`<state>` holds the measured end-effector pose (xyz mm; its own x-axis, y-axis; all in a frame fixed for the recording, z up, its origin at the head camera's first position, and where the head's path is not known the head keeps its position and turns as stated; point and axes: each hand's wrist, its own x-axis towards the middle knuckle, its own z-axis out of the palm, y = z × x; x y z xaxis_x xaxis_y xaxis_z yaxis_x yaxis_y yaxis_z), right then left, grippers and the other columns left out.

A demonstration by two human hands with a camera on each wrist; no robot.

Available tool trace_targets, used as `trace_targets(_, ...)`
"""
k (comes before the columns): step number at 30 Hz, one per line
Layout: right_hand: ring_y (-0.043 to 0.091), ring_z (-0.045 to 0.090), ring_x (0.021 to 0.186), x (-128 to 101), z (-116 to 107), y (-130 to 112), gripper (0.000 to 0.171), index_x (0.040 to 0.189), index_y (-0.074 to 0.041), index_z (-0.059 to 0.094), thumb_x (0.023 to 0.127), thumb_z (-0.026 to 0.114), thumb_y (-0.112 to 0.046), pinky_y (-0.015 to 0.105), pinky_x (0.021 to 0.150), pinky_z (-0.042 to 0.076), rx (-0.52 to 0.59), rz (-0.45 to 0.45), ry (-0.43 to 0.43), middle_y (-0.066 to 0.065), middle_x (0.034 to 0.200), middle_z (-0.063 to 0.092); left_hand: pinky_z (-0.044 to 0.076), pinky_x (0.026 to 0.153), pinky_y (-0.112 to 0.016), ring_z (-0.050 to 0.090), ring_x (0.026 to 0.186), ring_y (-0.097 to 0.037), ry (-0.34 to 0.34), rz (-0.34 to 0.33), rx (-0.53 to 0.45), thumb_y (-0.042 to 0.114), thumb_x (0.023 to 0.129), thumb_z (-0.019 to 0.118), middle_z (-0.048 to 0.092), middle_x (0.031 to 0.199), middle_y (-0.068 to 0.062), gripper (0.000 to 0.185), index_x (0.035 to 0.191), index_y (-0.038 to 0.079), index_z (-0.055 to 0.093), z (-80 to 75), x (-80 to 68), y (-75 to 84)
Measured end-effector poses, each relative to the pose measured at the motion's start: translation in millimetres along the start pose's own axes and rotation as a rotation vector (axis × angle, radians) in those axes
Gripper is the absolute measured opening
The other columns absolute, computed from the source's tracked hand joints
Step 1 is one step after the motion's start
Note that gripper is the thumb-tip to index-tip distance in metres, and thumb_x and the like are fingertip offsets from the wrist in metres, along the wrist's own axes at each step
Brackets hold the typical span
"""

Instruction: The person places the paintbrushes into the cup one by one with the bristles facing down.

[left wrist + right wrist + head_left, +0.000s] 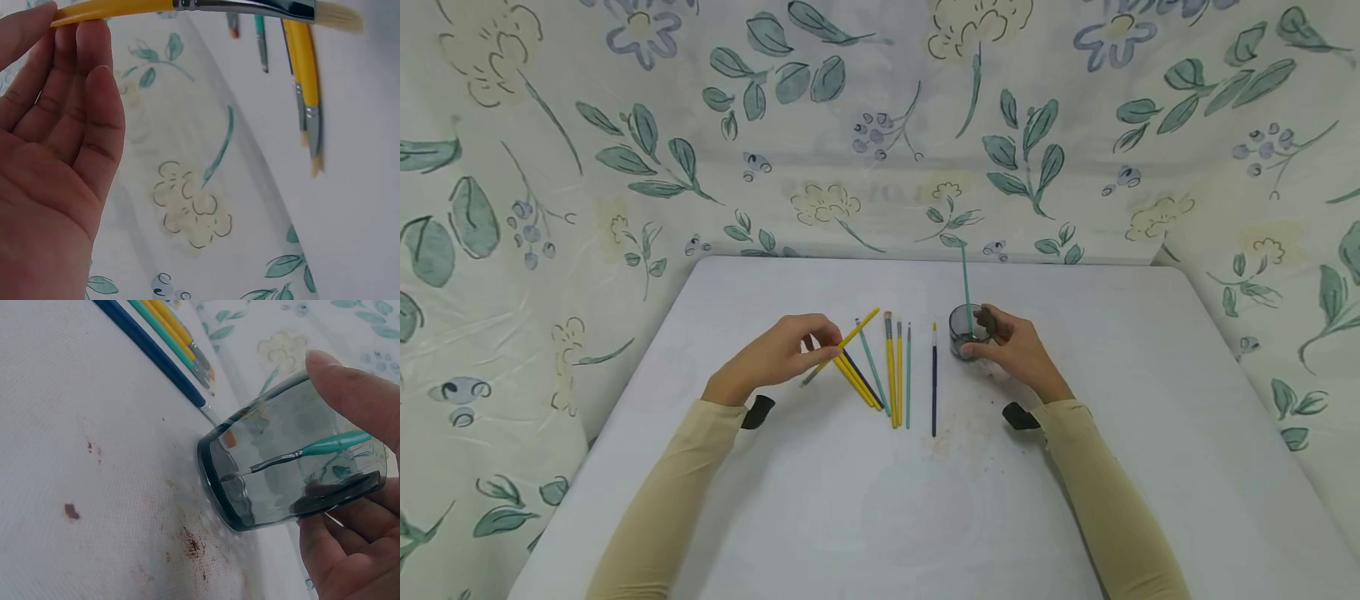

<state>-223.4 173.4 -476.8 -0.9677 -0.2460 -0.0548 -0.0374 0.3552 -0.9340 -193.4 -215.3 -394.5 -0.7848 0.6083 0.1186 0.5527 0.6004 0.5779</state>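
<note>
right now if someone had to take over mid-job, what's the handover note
Left hand: pinches a yellow paintbrush by its handle end, lifted off the table.
Right hand: grip round the clear glass cup, which stands on the table.
Done: one teal paintbrush stands in the cup, bristles down.
Left: the lifted yellow brush, plus the row of brushes lying between the hands, among them yellow, teal and a dark blue paintbrush nearest the cup.
Note: brown stains on the cloth by the cup.
</note>
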Motion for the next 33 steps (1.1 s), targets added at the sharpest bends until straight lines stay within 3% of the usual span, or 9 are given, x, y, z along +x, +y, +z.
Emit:
trace_targets(12,0.026,0.040,0.154,0,0,0,0.101,0.162,-0.008,0.032,0.083,0.087,-0.040,0.038,0.123,0.036,-0.013,0.001,0.004,0.012,0.162,0.046,0.056,0.084,-0.024,0.067,0.092,-0.020,0.181,0.009,-0.144,0.012,0.096,0.072,0.074,0.099,-0.009,0.013,0.106,0.003,0.072,-1.7,22.6,10.1)
trace_targets(28,0.026,0.039,0.154,1,1,0,0.100,0.162,-0.008,0.032,0.084,0.087,-0.036,0.038,0.124,0.035,-0.007,0.010,0.007,0.012,0.162,0.046,0.058,0.083,-0.018,0.073,0.088,-0.010,0.333,-0.028,-0.393,0.008,0.095,0.073,0.075,0.103,-0.021,0.017,0.108,-0.003,0.071,1.1,51.7,17.3)
trace_targets(33,0.026,0.039,0.154,1,1,2,0.099,0.162,-0.008,0.032,0.084,0.087,-0.036,0.037,0.124,0.035,-0.009,0.004,0.007,0.011,0.162,0.046,0.060,0.084,-0.020,0.074,0.089,-0.011,0.369,-0.037,-0.492,0.007,0.095,0.073,0.076,0.103,-0.015,0.018,0.108,-0.005,0.070,5.1,61.2,19.9)
